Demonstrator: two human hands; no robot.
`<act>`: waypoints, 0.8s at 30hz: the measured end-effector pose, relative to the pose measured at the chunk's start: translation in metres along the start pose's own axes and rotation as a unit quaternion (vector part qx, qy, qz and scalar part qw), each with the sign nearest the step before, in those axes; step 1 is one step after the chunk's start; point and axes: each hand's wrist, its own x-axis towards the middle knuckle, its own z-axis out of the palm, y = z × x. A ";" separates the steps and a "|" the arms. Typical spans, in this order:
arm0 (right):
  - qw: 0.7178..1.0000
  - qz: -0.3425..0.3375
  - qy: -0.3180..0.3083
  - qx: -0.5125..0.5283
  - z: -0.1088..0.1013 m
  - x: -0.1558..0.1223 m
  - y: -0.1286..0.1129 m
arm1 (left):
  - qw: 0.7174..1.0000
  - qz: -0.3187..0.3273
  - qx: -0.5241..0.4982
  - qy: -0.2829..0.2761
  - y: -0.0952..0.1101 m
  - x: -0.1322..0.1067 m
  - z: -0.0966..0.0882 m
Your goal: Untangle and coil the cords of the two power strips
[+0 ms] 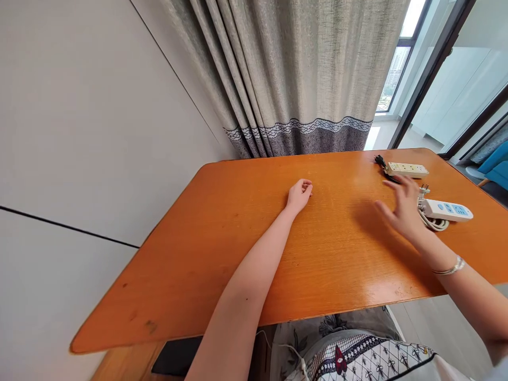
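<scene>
My left hand [300, 194] rests on the wooden table [238, 227] near its middle, with the fingers loosely curled in and nothing seen in them. Over the right part of the table, my right hand [404, 209] is spread, a little blurred, and holds nothing. Just beyond it to the right lies a white power strip [446, 210] with blue socket faces. Its pale cord [435, 224] is coiled at the near end, and the plug [424, 188] points up behind my fingers. Farther back sits a cream power strip [407, 169] with a black plug [380, 160]; my fingers partly cover its black cord.
A grey curtain [317, 69] hangs behind the table's far edge. On the left stands a pale wall panel [87, 116]. A dark flat object [177, 355] lies below the near edge, and a blue chair [496, 166] is at far right.
</scene>
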 end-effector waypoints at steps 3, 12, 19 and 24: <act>0.982 -0.142 -0.103 0.066 0.038 0.017 -0.052 | 0.994 0.067 0.085 -0.003 -0.001 -0.007 -0.001; 0.818 -0.455 -0.286 0.207 0.134 0.043 -0.166 | 0.929 0.175 0.312 -0.097 0.004 -0.015 0.009; 0.810 -0.456 -0.319 0.186 0.152 0.054 -0.181 | 0.951 0.144 0.245 -0.121 0.002 -0.007 0.005; 0.825 -0.438 -0.316 0.164 0.141 0.055 -0.164 | 0.961 0.113 0.217 -0.127 -0.012 -0.001 0.020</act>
